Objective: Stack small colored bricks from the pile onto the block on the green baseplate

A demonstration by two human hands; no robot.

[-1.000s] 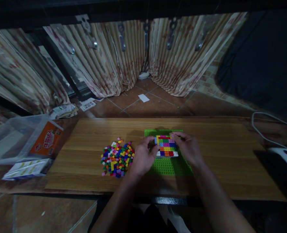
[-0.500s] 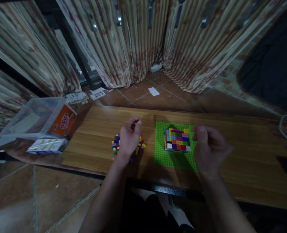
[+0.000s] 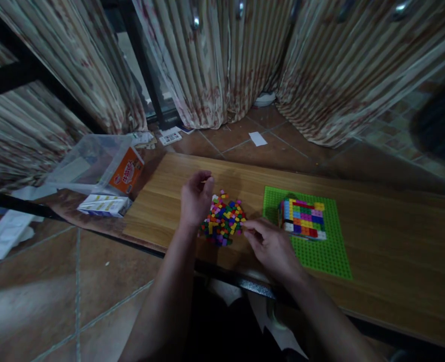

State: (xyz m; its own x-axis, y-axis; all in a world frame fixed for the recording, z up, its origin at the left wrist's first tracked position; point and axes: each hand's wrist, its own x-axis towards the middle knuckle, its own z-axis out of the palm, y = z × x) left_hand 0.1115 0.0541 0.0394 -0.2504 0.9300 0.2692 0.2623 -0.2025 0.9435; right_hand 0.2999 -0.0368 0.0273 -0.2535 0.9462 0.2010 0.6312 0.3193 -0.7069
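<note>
A loose pile of small coloured building bricks (image 3: 224, 218) lies on the wooden table. At its left edge is my left hand (image 3: 196, 198), raised a little, with fingers curled toward the thumb; whatever they hold is hidden. My right hand (image 3: 271, 244) reaches the pile's right edge, thumb and forefinger brought together in a pinch. Anything between those fingertips is too small to make out. Further right, a block built of many-coloured bricks (image 3: 305, 218) stands on a green studded baseplate (image 3: 328, 256). A red strip shows along its far side.
Beyond the table's left end sit a clear plastic bin (image 3: 87, 166) with an orange label and a white carton (image 3: 105, 205). Wooden tabletop (image 3: 388, 241) extends to the right of the baseplate. Striped curtains (image 3: 207, 65) hang behind, with papers (image 3: 258, 139) on the tiled floor.
My right hand has moved left, from beside the built block to the brick pile. My left hand has shifted off the pile to its left edge. The view has turned left.
</note>
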